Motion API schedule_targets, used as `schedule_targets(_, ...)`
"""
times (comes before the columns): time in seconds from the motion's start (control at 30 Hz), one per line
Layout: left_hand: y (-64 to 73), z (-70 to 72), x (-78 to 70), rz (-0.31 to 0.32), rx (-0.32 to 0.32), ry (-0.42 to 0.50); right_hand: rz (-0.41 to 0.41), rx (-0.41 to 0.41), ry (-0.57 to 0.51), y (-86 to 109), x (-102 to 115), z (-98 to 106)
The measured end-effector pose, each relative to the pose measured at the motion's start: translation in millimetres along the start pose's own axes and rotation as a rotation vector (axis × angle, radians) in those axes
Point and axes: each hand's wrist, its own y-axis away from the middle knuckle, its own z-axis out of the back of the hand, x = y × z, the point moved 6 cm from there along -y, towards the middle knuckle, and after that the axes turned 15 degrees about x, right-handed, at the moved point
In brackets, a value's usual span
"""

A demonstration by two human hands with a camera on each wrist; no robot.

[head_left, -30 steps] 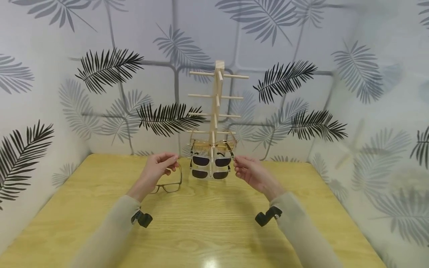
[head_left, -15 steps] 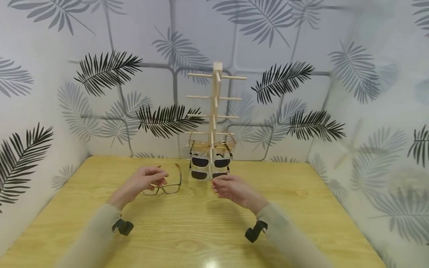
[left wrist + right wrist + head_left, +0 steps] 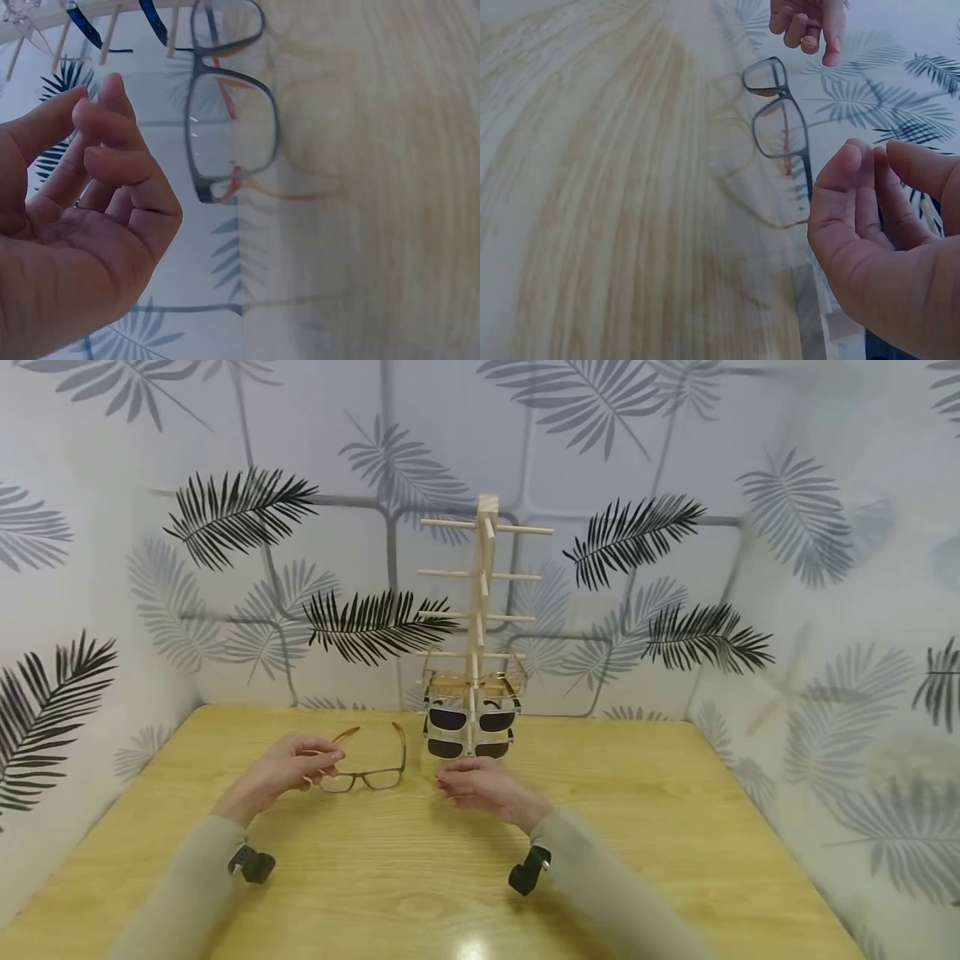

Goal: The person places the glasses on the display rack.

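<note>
A pair of eyeglasses [image 3: 383,779] with a dark grey frame and orange-brown temple tips rests on the table, temples unfolded toward the back. My left hand [image 3: 281,770] hovers at their left side, fingers loosely bent and holding nothing; in the left wrist view the eyeglasses [image 3: 234,127] are apart from the fingers. To their right is my right hand [image 3: 491,792], in front of the stand's base, its fingers relaxed and bare. In the right wrist view, thumb and fingertips come close together with nothing visible between them.
Behind my right hand stands a wooden display rack [image 3: 486,543] with several pegs. On its lower pegs hang amber-tinted glasses [image 3: 450,685], upper dark sunglasses [image 3: 447,719] and lower dark sunglasses [image 3: 446,748]. The wood-grain table [image 3: 420,877] meets leaf-patterned walls [image 3: 600,468].
My left hand has let go of the eyeglasses' temple and moved left and down. My right hand has come from the rack's right side leftward and down to the front of its base.
</note>
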Motion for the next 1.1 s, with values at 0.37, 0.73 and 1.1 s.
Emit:
schedule_targets(0.37,9.9,19.0,20.9,0.076,-0.133,-0.01,0.001,0.025,0.017,-25.2,-4.3,-17.5)
schedule_targets(0.73,11.7,20.9,27.3,0.122,-0.098,-0.032,0.005,-0.015,0.094,-40.6,-6.2,-25.9)
schedule_targets(1.1,1.0,13.0,25.2,0.085,-0.04,-0.026,0.007,-0.071,0.07,-55.4,-6.5,-28.0)
